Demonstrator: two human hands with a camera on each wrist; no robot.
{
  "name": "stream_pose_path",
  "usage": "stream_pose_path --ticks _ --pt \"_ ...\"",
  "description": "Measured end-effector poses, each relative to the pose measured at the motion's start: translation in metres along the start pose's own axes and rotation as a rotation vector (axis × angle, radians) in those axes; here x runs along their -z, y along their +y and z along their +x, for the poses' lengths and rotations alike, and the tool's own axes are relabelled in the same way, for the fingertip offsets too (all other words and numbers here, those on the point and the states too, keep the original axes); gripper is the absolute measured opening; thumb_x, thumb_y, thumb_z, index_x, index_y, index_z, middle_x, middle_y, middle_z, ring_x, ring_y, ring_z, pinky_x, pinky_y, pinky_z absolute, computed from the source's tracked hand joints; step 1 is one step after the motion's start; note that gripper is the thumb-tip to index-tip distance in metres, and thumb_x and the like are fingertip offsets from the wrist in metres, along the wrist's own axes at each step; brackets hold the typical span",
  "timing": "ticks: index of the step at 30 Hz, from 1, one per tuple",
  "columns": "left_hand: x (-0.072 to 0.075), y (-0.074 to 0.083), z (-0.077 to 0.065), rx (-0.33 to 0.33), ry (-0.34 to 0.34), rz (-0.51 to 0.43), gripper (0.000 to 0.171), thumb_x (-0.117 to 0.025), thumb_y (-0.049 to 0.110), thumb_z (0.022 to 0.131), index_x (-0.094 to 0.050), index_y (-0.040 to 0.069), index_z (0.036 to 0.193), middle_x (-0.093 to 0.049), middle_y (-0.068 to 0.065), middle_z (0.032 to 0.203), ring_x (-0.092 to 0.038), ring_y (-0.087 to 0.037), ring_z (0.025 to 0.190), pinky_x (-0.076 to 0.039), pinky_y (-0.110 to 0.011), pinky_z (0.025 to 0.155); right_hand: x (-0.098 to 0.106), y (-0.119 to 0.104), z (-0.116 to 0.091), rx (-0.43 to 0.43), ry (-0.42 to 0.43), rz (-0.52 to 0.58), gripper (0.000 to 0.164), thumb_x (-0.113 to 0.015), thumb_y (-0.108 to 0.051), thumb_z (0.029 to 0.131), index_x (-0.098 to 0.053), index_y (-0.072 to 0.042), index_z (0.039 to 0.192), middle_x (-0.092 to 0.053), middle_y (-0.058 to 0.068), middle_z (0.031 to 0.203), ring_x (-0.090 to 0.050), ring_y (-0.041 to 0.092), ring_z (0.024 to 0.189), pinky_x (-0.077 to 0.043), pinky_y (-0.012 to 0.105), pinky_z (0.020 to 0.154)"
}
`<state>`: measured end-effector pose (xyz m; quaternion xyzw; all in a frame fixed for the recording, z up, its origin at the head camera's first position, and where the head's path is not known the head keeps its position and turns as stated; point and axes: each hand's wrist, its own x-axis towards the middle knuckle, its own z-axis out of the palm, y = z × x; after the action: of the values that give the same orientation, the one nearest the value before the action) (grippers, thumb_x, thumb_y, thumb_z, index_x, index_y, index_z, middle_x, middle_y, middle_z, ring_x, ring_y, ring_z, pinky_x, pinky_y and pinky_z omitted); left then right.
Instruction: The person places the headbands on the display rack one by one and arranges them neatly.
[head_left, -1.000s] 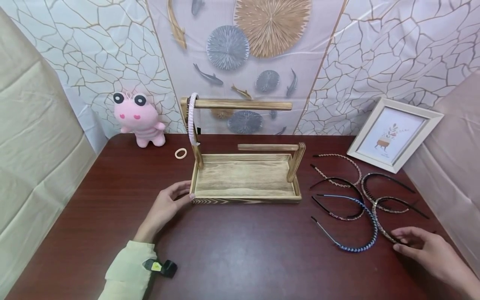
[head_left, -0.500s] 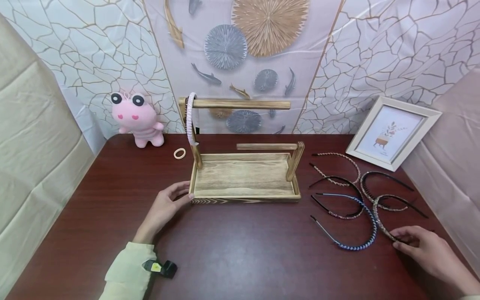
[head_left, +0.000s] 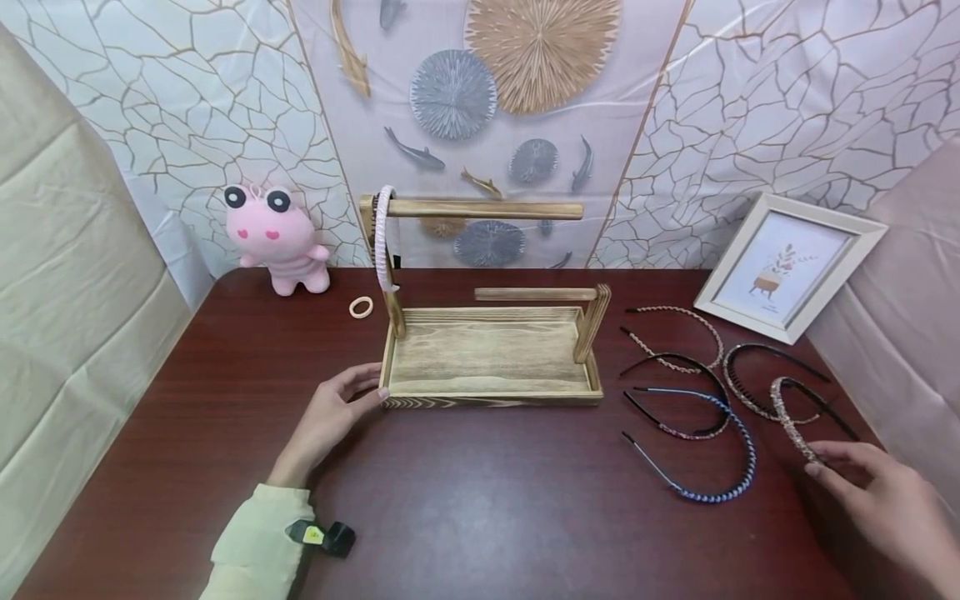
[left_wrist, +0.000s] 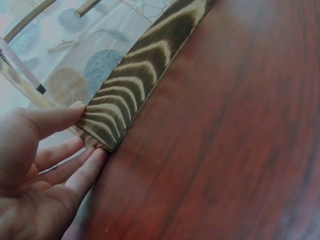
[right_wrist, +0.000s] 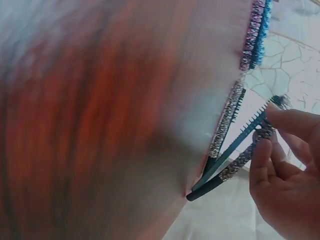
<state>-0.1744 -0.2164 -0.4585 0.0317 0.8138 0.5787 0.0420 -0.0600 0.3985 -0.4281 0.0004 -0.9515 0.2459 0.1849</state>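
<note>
A wooden headband rack (head_left: 491, 400) stands on the table, with a tray base and two horizontal bars. My left hand (head_left: 333, 408) grips its front left corner; in the left wrist view the thumb lies on the tray's wall (left_wrist: 125, 95) and the fingers touch its side. A white wrapped headband (head_left: 382, 242) hangs at the left end of the upper bar. At the right, my right hand (head_left: 881, 487) pinches a glittery headband (head_left: 785, 414) by its curved side. That headband's teeth and black tip show in the right wrist view, with the tip low near the table.
Left of the held headband lie a blue beaded headband (head_left: 712, 498), a black one with a pink part (head_left: 678, 433), a braided one (head_left: 716, 337) and a toothed one (head_left: 738, 396). A picture frame (head_left: 708, 300), pink plush toy (head_left: 273, 237) and small ring (head_left: 361, 297) stand farther back.
My right hand has lifted the curved side of the glittery headband and shifted it right, away from the blue one. My left hand stays at the rack's corner.
</note>
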Motion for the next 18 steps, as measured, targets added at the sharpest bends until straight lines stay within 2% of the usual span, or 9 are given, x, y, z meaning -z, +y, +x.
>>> stream_pose_path --ticks 1,3,5,7,9,11,13,18 --pt "0.0 0.0 0.0 0.0 0.0 -0.002 0.048 -0.072 0.019 0.092 -0.057 0.003 0.135 -0.061 -0.014 0.135 -0.058 -0.026 0.125 -0.045 -0.013 0.088 0.001 -0.002 0.0 -0.019 0.017 0.01 0.016 -0.077 -0.006 0.084 -0.069 -0.002 0.097 -0.042 -0.053 0.088 -0.036 -0.035 0.084 -0.028 0.006 0.066" --pt "0.0 0.0 0.0 0.002 -0.003 -0.005 0.048 -0.072 0.02 0.092 -0.057 0.004 0.135 -0.061 -0.014 0.135 -0.058 -0.026 0.125 -0.045 -0.013 0.088 0.004 -0.005 0.001 -0.068 0.055 0.029 0.011 -0.076 -0.008 0.086 -0.071 -0.012 0.095 -0.041 -0.054 0.086 -0.036 -0.035 0.083 -0.028 0.004 0.066" --pt "0.0 0.0 0.0 0.004 -0.004 -0.012 0.049 -0.072 0.021 0.092 -0.057 0.004 0.135 -0.061 -0.014 0.135 -0.058 -0.026 0.125 -0.045 -0.013 0.088 0.007 -0.009 0.003 -0.109 0.101 0.097 0.023 -0.074 -0.006 0.087 -0.07 -0.028 0.094 -0.044 -0.053 0.087 -0.041 -0.033 0.083 -0.029 0.001 0.067" --pt "0.0 0.0 0.0 0.006 -0.005 -0.018 0.049 -0.072 0.021 0.092 -0.057 0.004 0.136 -0.061 -0.013 0.135 -0.057 -0.025 0.125 -0.045 -0.013 0.088 0.008 -0.012 0.005 -0.148 0.138 0.214 0.041 -0.07 -0.001 0.088 -0.065 -0.041 0.093 -0.05 -0.051 0.087 -0.046 -0.031 0.082 -0.031 -0.002 0.069" --pt "0.001 0.0 -0.001 0.006 -0.006 -0.023 0.049 -0.072 0.021 0.092 -0.057 0.005 0.136 -0.061 -0.013 0.135 -0.057 -0.025 0.126 -0.045 -0.013 0.088 0.009 -0.016 0.007 -0.196 0.17 0.337 0.051 -0.066 0.003 0.089 -0.062 -0.048 0.095 -0.056 -0.046 0.087 -0.051 -0.027 0.081 -0.036 -0.002 0.069" --pt "0.001 0.0 -0.001 0.008 -0.006 -0.026 0.048 -0.072 0.021 0.092 -0.058 0.005 0.136 -0.061 -0.013 0.134 -0.058 -0.025 0.125 -0.045 -0.013 0.088 0.01 -0.019 0.008 -0.247 0.189 0.457 0.053 -0.062 0.008 0.09 -0.064 -0.044 0.095 -0.062 -0.038 0.082 -0.058 -0.021 0.074 -0.041 0.0 0.064" --pt "0.001 0.0 -0.001 0.01 -0.007 -0.031 0.048 -0.072 0.021 0.092 -0.058 0.005 0.135 -0.062 -0.014 0.134 -0.058 -0.025 0.125 -0.046 -0.013 0.088 0.011 -0.023 0.009 -0.303 0.223 0.528 0.051 -0.061 0.008 0.09 -0.065 -0.042 0.094 -0.064 -0.035 0.08 -0.059 -0.018 0.071 -0.042 0.001 0.063" --pt "0.001 -0.001 -0.001 0.01 -0.008 -0.043 0.048 -0.072 0.02 0.092 -0.058 0.004 0.135 -0.062 -0.014 0.133 -0.058 -0.025 0.124 -0.046 -0.013 0.088 0.015 -0.033 0.015 -0.341 0.281 0.832 0.041 -0.059 0.012 0.09 -0.071 -0.027 0.096 -0.071 -0.021 0.08 -0.064 -0.009 0.067 -0.045 0.004 0.062"
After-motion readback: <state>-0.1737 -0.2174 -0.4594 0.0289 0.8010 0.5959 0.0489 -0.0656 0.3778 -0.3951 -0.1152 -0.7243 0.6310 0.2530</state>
